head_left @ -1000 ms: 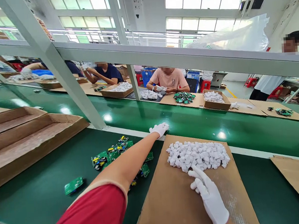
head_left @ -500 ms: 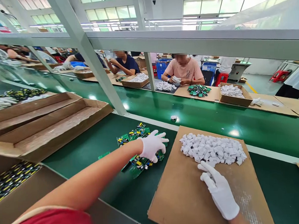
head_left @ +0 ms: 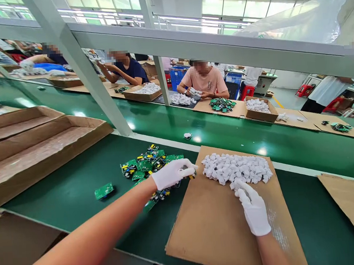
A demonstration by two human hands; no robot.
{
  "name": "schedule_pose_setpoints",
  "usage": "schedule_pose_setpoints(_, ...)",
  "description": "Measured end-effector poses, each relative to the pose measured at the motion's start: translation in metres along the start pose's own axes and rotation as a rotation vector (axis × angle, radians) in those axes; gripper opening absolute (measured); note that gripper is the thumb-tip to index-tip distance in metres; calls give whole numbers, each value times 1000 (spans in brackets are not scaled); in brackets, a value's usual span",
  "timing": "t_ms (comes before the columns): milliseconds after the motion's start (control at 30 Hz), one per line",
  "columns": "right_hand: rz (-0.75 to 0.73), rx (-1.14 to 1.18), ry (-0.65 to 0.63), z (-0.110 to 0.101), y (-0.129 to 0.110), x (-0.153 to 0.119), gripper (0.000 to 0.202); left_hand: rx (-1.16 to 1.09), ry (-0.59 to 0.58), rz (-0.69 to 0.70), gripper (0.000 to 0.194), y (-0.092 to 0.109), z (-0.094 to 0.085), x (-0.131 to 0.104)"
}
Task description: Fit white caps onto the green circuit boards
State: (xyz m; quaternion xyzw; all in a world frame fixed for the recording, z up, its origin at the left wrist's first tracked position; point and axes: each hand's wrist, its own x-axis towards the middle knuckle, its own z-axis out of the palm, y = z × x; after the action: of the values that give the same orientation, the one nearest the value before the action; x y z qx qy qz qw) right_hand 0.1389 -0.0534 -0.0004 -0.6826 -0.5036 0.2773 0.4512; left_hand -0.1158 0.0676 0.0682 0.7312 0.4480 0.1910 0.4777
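Cardboard (head_left: 211,225) is lying flat beneath the white-gloved right hand (head_left: 253,207), whose fingers are bending at the near edge of a heap of white pieces (head_left: 236,168); whether they are pinching one, I cannot tell. To that hand's left, the white-gloved left hand (head_left: 173,173) is pinching a small circuit board (head_left: 192,176) between thumb and fingers, just beside the heap and over the cardboard's left edge. Behind and beneath the left hand, a loose pile of green boards (head_left: 143,164) is resting on a dark green surface (head_left: 80,208), with a single board (head_left: 104,191) lying apart, farther left. Shallow cardboard trays (head_left: 47,155) are sitting well to the left of both hands. Beyond the hands, a shiny green strip (head_left: 152,122) is running across, carrying one small white-topped item (head_left: 188,136). Past it, a person in a pink shirt (head_left: 208,81) and another in dark blue (head_left: 129,69) are sitting, handling small things.
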Motion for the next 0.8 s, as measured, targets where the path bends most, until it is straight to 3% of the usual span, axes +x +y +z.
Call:
schedule_pose_setpoints(67,-75,-134,79,0,5,5,36,-467,-39,-79,31,11,23,-2)
schedule_pose_setpoints(133,-196,-245,101,0,11,9,37,-848,-160,-177,37,20,49,-1)
schedule_pose_setpoints(267,-327,-420,119,2,23,14,34,-1219,-371,-289,34,28,93,5)
schedule_pose_setpoints(333,-326,-505,158,2,25,14,34,-1247,-430,-277,32,26,106,8)
schedule_pose_setpoints(433,-295,-653,124,4,24,13,37,-1214,-401,-284,37,16,116,11)
schedule_pose_setpoints(667,-260,-754,-6,7,17,10,20,-1147,-392,-277,44,-9,122,17)
schedule_pose_setpoints(800,-219,-801,42,8,13,10,31,-1165,-419,-276,45,-10,123,18)
